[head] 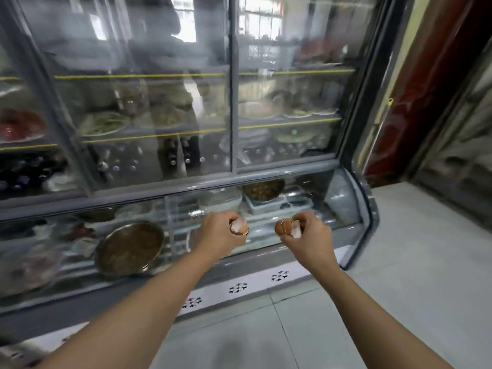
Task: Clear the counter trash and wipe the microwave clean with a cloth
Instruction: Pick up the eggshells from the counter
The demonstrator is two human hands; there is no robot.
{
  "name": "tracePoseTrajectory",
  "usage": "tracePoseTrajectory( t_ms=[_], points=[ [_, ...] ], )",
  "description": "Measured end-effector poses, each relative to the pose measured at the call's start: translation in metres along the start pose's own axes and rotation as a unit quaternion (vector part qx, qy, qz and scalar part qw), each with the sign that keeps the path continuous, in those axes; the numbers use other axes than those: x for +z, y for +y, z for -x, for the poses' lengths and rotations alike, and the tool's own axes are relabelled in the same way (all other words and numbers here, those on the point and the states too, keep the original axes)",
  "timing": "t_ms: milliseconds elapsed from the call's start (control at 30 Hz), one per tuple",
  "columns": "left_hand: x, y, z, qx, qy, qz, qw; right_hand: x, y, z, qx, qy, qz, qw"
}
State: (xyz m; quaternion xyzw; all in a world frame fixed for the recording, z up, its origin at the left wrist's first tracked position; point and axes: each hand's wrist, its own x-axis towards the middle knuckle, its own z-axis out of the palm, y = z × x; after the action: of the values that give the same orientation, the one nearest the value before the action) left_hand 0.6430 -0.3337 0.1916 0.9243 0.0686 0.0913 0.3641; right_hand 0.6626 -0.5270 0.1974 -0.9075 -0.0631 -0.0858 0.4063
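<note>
Broken eggshells (239, 227) are gripped in the left hand (219, 231), and more eggshell pieces (288, 228) in the right hand (310, 235), before a glass display fridge (354, 209). No bin, microwave or cloth is seen; dumping and wiping seemingly remain.

Pale brown, white-lined broken eggshells (239, 227) are gripped in the left hand (218, 233), and orange-brown stacked eggshell halves (287, 228) with white inner faces in the right hand (310, 235). The grey-framed glass display fridge (231, 182) is edged with yellow shelf strips (138, 75), and its white base panel (255, 283) is marked with black snowflake cut-outs. The floor is laid with pale grey tiles (399, 262). A dark red door (415, 102) is seen at the right.
</note>
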Motion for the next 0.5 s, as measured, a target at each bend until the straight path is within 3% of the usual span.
tracePoseTrajectory(
  t_ms=[500],
  points=[
    [0.22, 0.203, -0.076, 0.097, -0.133, 0.015, 0.986, -0.198, 0.203, -0.055, 0.139, 0.112, -0.005, 0.984]
  ],
)
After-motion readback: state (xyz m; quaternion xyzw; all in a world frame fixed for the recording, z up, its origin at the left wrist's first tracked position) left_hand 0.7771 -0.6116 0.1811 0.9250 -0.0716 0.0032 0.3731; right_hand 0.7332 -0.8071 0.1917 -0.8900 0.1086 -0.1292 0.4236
